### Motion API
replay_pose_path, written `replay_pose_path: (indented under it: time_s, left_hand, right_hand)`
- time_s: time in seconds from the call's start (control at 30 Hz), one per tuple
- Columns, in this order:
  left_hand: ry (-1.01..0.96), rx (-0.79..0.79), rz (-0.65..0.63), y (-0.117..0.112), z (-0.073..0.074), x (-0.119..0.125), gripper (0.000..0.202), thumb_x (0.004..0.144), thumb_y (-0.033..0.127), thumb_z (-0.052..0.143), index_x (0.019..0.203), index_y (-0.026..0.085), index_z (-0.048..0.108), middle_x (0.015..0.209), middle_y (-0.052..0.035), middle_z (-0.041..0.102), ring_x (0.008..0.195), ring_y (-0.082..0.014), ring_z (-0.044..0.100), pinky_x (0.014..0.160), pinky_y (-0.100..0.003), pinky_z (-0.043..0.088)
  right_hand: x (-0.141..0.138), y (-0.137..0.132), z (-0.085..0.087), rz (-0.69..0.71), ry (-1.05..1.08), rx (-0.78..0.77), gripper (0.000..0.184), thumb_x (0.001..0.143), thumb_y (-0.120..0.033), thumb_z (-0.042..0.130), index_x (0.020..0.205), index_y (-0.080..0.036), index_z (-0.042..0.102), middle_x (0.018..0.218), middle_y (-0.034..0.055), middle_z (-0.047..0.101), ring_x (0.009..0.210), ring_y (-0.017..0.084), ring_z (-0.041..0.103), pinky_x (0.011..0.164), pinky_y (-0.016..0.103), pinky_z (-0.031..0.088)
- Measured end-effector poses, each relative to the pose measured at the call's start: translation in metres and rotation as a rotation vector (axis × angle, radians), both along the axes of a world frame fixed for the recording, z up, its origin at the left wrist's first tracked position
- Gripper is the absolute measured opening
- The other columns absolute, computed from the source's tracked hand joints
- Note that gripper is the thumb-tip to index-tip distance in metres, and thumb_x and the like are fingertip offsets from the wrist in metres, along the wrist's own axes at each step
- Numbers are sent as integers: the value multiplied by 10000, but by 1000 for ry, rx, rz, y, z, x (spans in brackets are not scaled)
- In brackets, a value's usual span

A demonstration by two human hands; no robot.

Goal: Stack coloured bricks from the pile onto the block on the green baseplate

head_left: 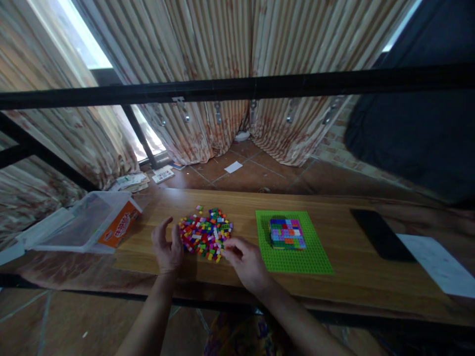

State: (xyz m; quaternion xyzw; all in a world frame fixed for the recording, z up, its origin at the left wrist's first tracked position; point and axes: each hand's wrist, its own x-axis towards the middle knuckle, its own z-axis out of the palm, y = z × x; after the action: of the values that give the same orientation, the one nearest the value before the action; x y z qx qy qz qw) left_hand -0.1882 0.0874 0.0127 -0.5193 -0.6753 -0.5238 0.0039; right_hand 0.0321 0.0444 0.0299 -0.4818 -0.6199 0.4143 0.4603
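A loose pile of small colourful toy building bricks [202, 235] lies on the wooden tabletop. My left hand [167, 244] rests at the pile's left side, thumb and fingers apart, holding nothing. At the right edge of the pile is my right hand [247, 259], its thumb and forefinger pinched together; what is between the fingertips is too small to make out. To the right lies a green studded baseplate [297, 264]. A low block of joined multicoloured bricks [287, 233] stands on it, untouched by either hand.
A clear plastic box [83, 217] with an orange label sits at the table's left end. A black flat device [382, 235] and a white sheet [440, 262] lie at the right. Beyond the wooden table [230, 282], a dark rail [222, 90] crosses before curtains.
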Motion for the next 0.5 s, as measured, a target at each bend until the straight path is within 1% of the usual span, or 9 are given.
replay_pose_path:
  time_s: [0.03,0.1,0.13,0.2,0.27,0.37,0.4,0.43,0.5]
  left_hand:
    - [3,4,-39,-16,5,10,356,863,446,509,1098,204,623,1111,-91,648,1080,-234,574,985,-406,439]
    - [-69,-36,-147,-52,13,37,341,860,434,529,1120,230,615,1128,-86,646,1078,-235,587,989,-408,446]
    - [-138,-89,-232,-71,15,54,334,852,433,545,1118,243,615,1126,-81,651,1081,-236,593,989,-406,451]
    - [-299,-264,-412,-106,14,88,327,815,452,599,1081,266,639,1109,-70,669,1075,-240,607,973,-396,471]
    - [-514,-405,-520,-133,11,119,357,773,469,648,1073,276,646,1093,-62,683,1031,-237,634,917,-372,507]
    - [-755,-581,-705,-153,11,150,306,725,497,686,927,268,688,896,-43,715,852,-210,668,786,-325,533]
    - [-809,-621,-745,-156,13,156,294,704,501,703,866,256,697,840,-37,714,808,-199,665,760,-311,529]
    - [-854,-651,-767,-157,16,160,294,678,501,724,814,242,699,797,-31,709,773,-187,659,741,-298,521]
    - [-925,-706,-773,-157,22,165,324,607,492,778,748,212,694,722,-20,692,692,-159,632,691,-275,503]
  right_hand:
    - [12,-17,-5,0,-19,-43,120,826,-304,604,883,-258,698,842,0,702,771,165,645,705,268,487]
    - [32,-46,-11,-46,-39,-114,159,829,-281,577,926,-275,703,890,11,717,840,188,659,771,298,489]
    - [41,-58,-12,-54,-36,-144,175,830,-268,566,937,-282,703,910,15,723,866,197,662,796,311,488]
    - [54,-78,-10,-61,-15,-198,201,809,-258,583,971,-298,695,922,9,727,877,205,664,811,321,486]
    - [62,-94,-5,-36,25,-250,190,777,-262,618,948,-308,687,854,-9,719,805,200,662,741,304,492]
    - [71,-110,1,-7,93,-296,46,747,-318,663,788,-300,674,657,-37,645,615,173,605,570,266,448]
    - [75,-115,2,-12,123,-301,54,739,-347,677,738,-295,666,620,-40,620,582,167,585,544,261,434]
    - [78,-119,2,-23,157,-303,90,728,-374,693,710,-291,664,609,-39,611,573,164,579,540,261,434]
    - [86,-126,1,-37,240,-307,132,709,-418,719,717,-291,683,641,-28,636,604,174,602,574,274,462]
